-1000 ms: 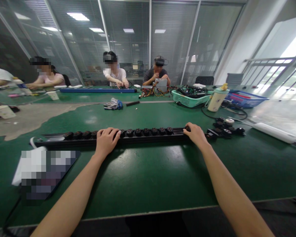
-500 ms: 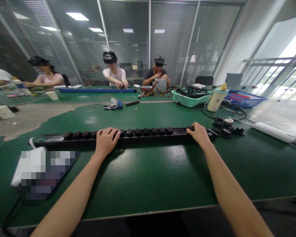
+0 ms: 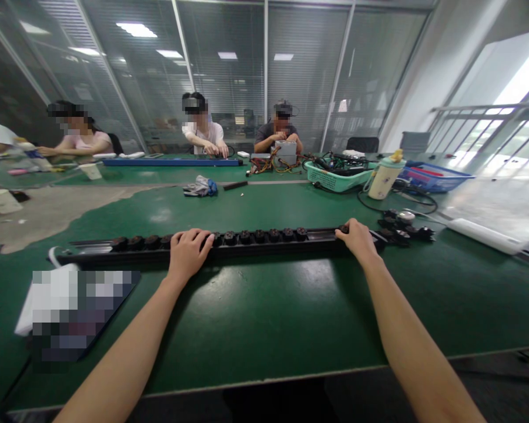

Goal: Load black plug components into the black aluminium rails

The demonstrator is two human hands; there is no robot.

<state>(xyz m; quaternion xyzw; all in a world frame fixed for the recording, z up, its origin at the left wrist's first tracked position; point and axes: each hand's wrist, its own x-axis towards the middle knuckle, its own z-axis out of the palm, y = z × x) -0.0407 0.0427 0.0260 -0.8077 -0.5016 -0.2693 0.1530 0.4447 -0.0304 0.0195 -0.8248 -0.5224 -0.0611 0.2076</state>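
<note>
A long black rail, which looks like a power strip housing, lies across the table in front of me. Several round black socket modules sit in a row in its channel. My left hand is closed over the rail left of its middle, fingers across the top, covering part of the row. Near the right end, my right hand pinches a black socket module at the channel. Fingers partly hide that piece, and a bare stretch of channel separates it from the row.
Loose black modules are piled past the rail's right end. Behind them stand a bottle, a green basket and a blue basket. A grey glove lies farther back. Co-workers sit across the table.
My right hand has shifted very slightly right along the rail. My left hand keeps its place, and the view has moved a little.
</note>
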